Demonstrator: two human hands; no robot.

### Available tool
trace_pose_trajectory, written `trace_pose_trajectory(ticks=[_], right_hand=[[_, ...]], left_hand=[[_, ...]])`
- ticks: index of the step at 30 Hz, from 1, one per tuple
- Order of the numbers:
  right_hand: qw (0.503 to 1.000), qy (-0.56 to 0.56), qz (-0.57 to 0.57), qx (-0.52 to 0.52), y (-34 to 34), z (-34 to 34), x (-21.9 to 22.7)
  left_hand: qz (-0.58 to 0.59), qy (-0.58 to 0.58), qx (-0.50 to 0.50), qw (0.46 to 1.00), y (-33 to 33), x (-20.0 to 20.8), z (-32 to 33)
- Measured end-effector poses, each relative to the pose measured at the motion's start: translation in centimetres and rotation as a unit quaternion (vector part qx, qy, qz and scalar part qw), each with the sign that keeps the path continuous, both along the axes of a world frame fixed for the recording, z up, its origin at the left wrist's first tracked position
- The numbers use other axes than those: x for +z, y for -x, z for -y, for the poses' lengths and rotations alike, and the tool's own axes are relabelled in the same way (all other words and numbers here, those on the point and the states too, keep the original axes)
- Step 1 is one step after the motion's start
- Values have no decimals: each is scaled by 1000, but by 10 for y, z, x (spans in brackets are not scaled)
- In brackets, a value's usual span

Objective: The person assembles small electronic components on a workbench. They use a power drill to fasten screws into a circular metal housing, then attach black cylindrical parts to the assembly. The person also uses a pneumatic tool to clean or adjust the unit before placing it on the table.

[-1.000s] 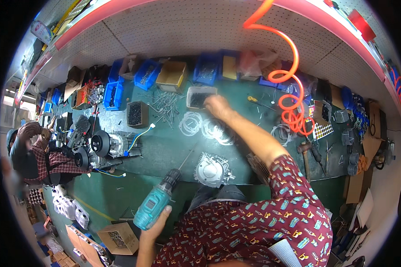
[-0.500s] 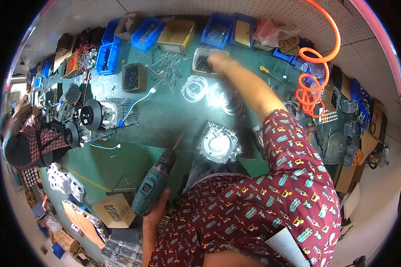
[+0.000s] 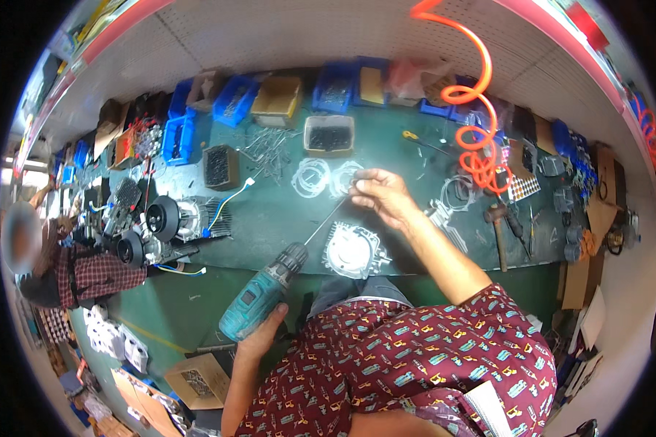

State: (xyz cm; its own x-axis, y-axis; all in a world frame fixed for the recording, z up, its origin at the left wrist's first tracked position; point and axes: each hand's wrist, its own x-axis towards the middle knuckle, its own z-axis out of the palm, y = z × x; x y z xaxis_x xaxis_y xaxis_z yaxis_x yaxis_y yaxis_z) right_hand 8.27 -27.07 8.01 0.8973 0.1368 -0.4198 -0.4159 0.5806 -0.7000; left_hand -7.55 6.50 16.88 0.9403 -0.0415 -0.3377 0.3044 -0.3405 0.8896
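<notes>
My left hand (image 3: 264,332) grips a teal and black cordless drill (image 3: 254,300) with a long thin bit (image 3: 323,223) pointing up and to the right. At the bit's far end my right hand (image 3: 383,197) is closed in a pinch, thumb against fingers. Whatever lies between those fingertips is too small to make out. Below the right hand, a silver cast metal housing (image 3: 353,251) with a round face and fins rests at the table's near edge. Clear tubing coils (image 3: 312,178) lie beyond the bit. An open box of small dark parts (image 3: 329,135), likely screws, stands farther back.
Blue bins (image 3: 235,100) and cardboard boxes line the back. An orange coiled hose (image 3: 479,135) hangs at right, near a hammer (image 3: 498,233) and a screwdriver (image 3: 418,140). Motor assemblies with black fans (image 3: 162,218) stand at left, where another person (image 3: 87,275) sits.
My right hand has come out of the box of small dark parts and back toward me, to the drill bit's tip. The drill has shifted slightly, and the view has tilted upward.
</notes>
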Motion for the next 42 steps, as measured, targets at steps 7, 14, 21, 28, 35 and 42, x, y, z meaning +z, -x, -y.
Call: trace_pose_trajectory(ticks=[7,14,21,28,35,42], right_hand=[[992,-107,30,-54,56,11,8],[999,-37,32,6,79,34,25],[993,58,43,95,104,35,31],[903,403,140,-53,132,13,-11],[835,502,226,-13,148,-6,-49],[887,420,192,-3,152,-16,-61]], left_hand=[[35,62,-26,997,-2,5,17],[-11,73,-48,996,6,4,7],[-39,46,-82,995,7,21,-11],[-4,-43,-148,988,16,25,-21],[31,-96,-217,971,10,6,-3],[35,-193,-324,925,-15,43,23]])
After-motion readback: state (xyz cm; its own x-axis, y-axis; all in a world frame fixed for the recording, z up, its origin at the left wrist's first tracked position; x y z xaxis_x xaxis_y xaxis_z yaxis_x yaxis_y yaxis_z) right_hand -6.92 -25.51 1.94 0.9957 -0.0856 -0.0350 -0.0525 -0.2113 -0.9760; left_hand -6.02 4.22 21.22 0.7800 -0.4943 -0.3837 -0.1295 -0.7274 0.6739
